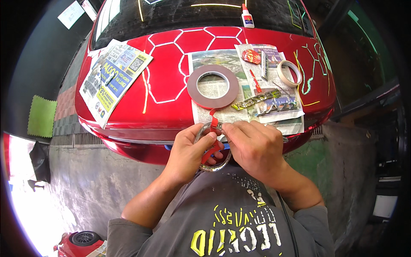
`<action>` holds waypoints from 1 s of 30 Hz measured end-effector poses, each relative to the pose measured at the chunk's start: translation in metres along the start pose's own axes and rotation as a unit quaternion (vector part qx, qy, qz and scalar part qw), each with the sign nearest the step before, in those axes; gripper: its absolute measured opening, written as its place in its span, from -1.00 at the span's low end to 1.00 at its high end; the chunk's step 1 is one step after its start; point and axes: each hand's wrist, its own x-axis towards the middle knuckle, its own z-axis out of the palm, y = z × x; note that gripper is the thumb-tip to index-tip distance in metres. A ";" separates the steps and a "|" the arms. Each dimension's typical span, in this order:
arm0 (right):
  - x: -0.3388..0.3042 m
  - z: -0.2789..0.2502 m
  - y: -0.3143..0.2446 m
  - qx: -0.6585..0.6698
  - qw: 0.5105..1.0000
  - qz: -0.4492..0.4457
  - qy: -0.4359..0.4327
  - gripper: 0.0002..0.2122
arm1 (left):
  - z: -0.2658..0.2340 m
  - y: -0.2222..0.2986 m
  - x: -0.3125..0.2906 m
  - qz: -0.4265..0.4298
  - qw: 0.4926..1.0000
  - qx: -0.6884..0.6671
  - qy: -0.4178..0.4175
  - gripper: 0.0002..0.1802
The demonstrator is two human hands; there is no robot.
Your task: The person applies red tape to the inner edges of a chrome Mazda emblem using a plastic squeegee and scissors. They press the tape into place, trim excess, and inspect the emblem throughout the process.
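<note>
My left hand (188, 150) pinches the left side of a shiny chrome ring (217, 169), thumb across its rim. A strip of red-backed tape (213, 123) runs over the ring's upper part, with more red tape inside it. At the ring's upper right, the fingers of my right hand (257, 144) are pressed together; the fingertips are partly hidden. Just beyond, a large tape roll (193, 95) with a red edge lies flat on newspaper (218, 61). Chrome lettering pieces (257, 99) rest to its right.
The newspaper covers part of a red car's rear lid (169, 60) and also holds a masking tape roll (281, 75), a red cutter (255, 80) and a crumpled red wrapper (251, 56). A glue bottle (247, 19) stands farther back. Folded newspapers (112, 85) lie left.
</note>
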 end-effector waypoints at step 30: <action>0.004 -0.001 0.006 0.055 0.998 -0.013 -0.039 -0.89 | 0.009 -0.002 -0.007 0.058 0.992 0.099 0.052 -0.79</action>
